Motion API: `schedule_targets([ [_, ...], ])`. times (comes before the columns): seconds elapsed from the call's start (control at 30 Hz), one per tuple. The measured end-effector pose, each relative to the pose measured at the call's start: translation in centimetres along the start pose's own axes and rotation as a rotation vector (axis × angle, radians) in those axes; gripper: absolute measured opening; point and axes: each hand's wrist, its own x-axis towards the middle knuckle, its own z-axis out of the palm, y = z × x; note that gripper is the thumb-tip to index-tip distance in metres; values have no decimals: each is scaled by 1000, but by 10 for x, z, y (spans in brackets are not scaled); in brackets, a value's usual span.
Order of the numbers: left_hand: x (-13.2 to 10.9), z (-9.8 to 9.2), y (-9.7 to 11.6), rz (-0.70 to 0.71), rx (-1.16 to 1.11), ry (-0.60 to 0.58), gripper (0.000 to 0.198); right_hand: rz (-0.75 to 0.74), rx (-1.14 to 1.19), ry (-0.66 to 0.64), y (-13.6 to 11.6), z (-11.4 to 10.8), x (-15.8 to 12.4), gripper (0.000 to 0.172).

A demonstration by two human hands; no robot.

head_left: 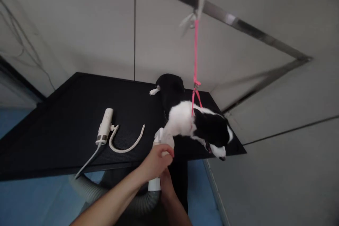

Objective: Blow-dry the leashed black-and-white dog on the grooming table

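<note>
A black and white dog [182, 118] lies on the black tabletop [87, 99], its head down at the right and a pink strap [196, 53] round its neck. My left hand [158, 159] is closed around the end of its white foreleg [168, 137]. Just left of the leg, a white nozzle [158, 135] points up; its lower tube [154, 184] joins a grey ribbed hose [140, 203]. Below and partly behind my left hand is my right hand [165, 182], against the tube, its fingers hidden.
A white handheld device [105, 126] with a curved arm [127, 150] and a cable [88, 160] lies left on the table. Overhead runs a metal bar [217, 12] from which the strap hangs. Behind stands a grey wall [106, 24]; the floor [202, 190] is blue.
</note>
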Motion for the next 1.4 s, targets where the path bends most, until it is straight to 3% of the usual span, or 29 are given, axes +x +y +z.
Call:
schedule_targets([
  [0.17,-10,-18,6,5,-29,74,15,86,216,26,19,0,-24,82],
  [0.27,-13,-13,7,7,21,84,17,33,299,59,20,-17,-27,86],
  [0.4,-18,-3,4,28,74,105,17,-85,324,3,10,-34,-18,83],
  [0.57,-26,7,-4,65,140,133,17,-88,315,-49,3,-43,-13,85],
  [0.7,-27,18,-12,53,185,118,17,-141,376,50,0,-57,-12,87],
  [0.9,-15,26,-27,57,225,76,17,-151,380,29,-7,-72,-7,85],
  [1.07,4,18,-47,59,226,42,15,-145,340,-17,-6,-75,-6,84],
  [1.2,16,10,-67,63,225,10,11,-180,325,94,-7,-80,-8,81],
  [1.27,19,7,-74,62,216,14,11,-165,294,27,-9,-84,-11,84],
  [1.4,16,11,-71,66,159,43,12,-152,276,-4,-7,-85,-17,85],
])
